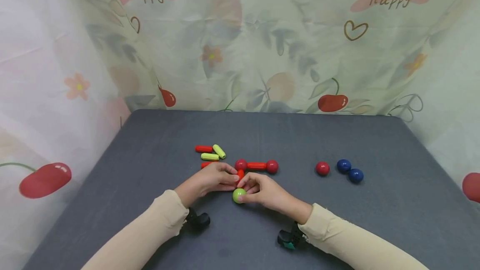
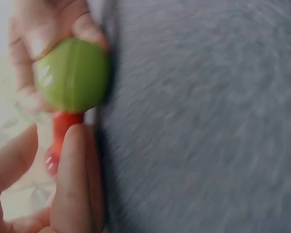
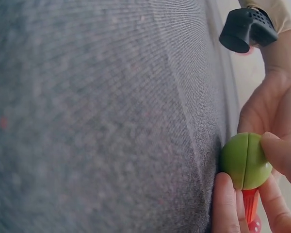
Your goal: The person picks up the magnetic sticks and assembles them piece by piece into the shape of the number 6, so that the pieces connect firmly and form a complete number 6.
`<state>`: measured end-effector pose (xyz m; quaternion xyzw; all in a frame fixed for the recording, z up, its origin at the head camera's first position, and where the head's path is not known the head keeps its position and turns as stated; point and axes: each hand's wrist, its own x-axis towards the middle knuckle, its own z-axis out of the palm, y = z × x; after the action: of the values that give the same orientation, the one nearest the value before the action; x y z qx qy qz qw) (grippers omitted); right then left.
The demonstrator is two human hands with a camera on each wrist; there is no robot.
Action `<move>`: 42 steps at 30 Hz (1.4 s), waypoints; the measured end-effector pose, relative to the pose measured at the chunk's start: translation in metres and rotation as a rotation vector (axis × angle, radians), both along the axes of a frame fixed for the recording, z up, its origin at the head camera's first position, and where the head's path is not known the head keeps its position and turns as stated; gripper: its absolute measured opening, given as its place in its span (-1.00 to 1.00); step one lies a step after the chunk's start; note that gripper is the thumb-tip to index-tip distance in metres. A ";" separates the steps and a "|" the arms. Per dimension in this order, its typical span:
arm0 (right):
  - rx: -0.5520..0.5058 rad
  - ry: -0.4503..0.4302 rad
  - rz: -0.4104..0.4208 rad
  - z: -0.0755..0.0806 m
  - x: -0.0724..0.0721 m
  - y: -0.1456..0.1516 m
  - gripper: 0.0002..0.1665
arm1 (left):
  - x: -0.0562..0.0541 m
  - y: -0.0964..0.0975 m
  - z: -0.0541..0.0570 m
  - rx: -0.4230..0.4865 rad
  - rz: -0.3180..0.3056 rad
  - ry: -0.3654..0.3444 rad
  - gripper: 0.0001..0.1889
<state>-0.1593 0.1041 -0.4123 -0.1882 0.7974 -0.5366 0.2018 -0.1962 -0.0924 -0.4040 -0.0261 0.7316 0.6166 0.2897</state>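
Thumb and fingers of the right hand (image 1: 267, 192) pinch a green ball (image 1: 239, 196), with little slack between their tips and its surface. The ball sits low over the table (image 1: 232, 241), in front of the person, between both hands. A middle red rod (image 1: 240, 174) meets its far side; how deeply the two are joined cannot be told. The left hand (image 1: 213, 177) curls its fingers about that rod, one finger lying along it in the left wrist view; how firmly it presses cannot be told.

Beyond the fingertips, the rod points toward a near-centre red ball (image 1: 241, 165), from which a crosswise red rod (image 1: 256, 166) runs right to an end red ball (image 1: 272, 166).

Just past the left hand lie a loose red rod (image 1: 203, 148), two yellow-green rods (image 1: 210, 156) and a half-covered red rod (image 1: 208, 164). Well to the right rest a lone red ball (image 1: 322, 168) and two blue balls (image 1: 356, 176), set close together. Behind the table hangs a patterned cloth (image 1: 247, 45) printed with cherries, flowers and the word "happy".
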 end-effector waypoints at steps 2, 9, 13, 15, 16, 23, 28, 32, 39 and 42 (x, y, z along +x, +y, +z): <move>0.006 0.000 -0.001 0.000 0.000 -0.001 -0.69 | 0.001 -0.010 0.005 0.042 -0.039 0.002 -0.67; 0.007 -0.008 -0.016 0.000 0.000 -0.001 -0.70 | -0.006 -0.043 0.045 -0.043 0.006 0.286 -0.58; 0.003 -0.013 -0.016 0.000 0.000 -0.001 -0.69 | -0.016 -0.059 0.050 -0.174 0.088 0.378 -0.63; 0.006 -0.013 -0.018 -0.001 0.000 0.000 -0.69 | -0.020 -0.064 0.045 -0.254 0.084 0.392 -0.66; 0.007 -0.014 -0.019 -0.001 0.000 0.000 -0.69 | -0.021 -0.065 0.042 -0.294 0.070 0.401 -0.67; 0.016 -0.008 -0.015 0.000 0.000 0.000 -0.69 | -0.027 -0.064 0.017 -0.472 -0.024 0.425 -0.73; 0.018 -0.006 -0.009 -0.001 0.000 0.000 -0.69 | -0.029 -0.061 0.009 -0.495 -0.041 0.435 -0.72; 0.019 -0.010 -0.009 0.000 0.000 0.000 -0.69 | -0.029 -0.058 0.006 -0.535 -0.049 0.435 -0.72; 0.017 -0.016 -0.014 0.001 0.000 -0.001 -0.69 | -0.030 -0.050 0.009 -0.585 -0.056 0.435 -0.72; 0.010 -0.014 -0.008 0.001 0.000 0.000 -0.69 | -0.030 -0.048 0.010 -0.599 -0.062 0.429 -0.74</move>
<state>-0.1591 0.1040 -0.4117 -0.1802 0.7994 -0.5348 0.2061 -0.2265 -0.1407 -0.3936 0.0425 0.9242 0.3573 0.1278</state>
